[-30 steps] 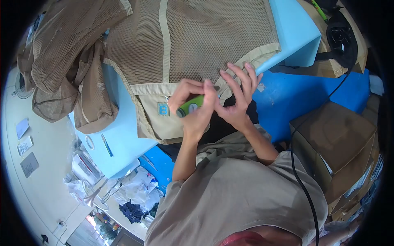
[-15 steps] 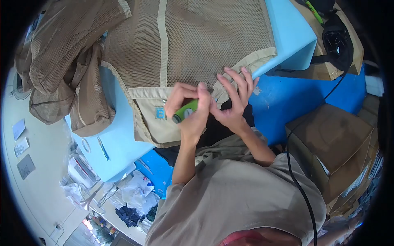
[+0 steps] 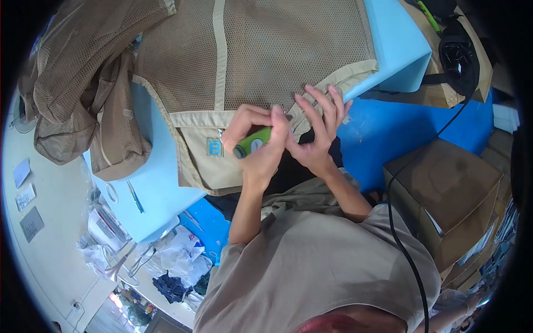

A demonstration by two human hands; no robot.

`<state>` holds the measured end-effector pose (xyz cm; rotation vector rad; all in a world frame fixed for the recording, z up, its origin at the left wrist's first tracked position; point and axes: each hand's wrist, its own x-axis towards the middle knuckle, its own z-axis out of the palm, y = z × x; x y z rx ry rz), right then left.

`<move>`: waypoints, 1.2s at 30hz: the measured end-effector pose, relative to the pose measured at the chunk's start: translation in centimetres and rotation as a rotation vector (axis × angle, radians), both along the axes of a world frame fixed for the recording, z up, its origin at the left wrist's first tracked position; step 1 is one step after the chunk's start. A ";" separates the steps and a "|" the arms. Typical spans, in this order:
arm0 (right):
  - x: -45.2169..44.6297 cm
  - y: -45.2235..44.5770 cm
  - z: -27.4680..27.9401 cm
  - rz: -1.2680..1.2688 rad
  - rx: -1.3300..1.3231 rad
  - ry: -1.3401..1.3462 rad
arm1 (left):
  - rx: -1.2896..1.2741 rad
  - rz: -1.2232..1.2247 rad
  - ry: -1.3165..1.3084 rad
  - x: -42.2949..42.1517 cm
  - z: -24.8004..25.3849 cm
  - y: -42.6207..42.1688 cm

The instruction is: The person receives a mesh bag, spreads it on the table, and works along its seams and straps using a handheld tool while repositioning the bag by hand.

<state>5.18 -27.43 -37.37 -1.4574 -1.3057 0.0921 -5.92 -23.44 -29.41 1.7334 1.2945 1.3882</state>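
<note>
My left hand [image 3: 256,136] is closed around a thick green tool [image 3: 259,141] with a black end and a pale round label. The tool's working tip is hidden by my fingers at the garment. My right hand [image 3: 321,129] has its fingers spread over the curved beige edging [image 3: 350,76] of the garment, its thumb close beside my left hand. Under both hands lies a brown mesh garment [image 3: 277,50] with a beige lower pocket panel [image 3: 219,166], on which a blue "B" emblem [image 3: 215,147] shows left of the tool.
More brown mesh garments [image 3: 83,100] are heaped at the left of the light blue tabletop [image 3: 161,211]. A blue pen-like tool [image 3: 135,197] lies near its left edge. Cardboard boxes [image 3: 444,188] stand at right, crossed by a black cable [image 3: 395,227]. Plastic bags [image 3: 180,258] sit lower left.
The view has shifted slightly. My left hand still grips the green tool, which now lies a little flatter. My right hand's fingers have moved slightly on the edging.
</note>
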 end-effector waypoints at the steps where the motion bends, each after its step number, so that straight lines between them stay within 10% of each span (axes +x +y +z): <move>1: 0.0 0.0 0.0 -0.002 0.002 -0.002 | 0.002 0.050 -0.048 0.1 -0.1 0.1; 36: 1.0 -0.8 2.8 0.091 -0.150 -0.099 | 0.053 0.066 -0.237 -0.7 1.1 -0.4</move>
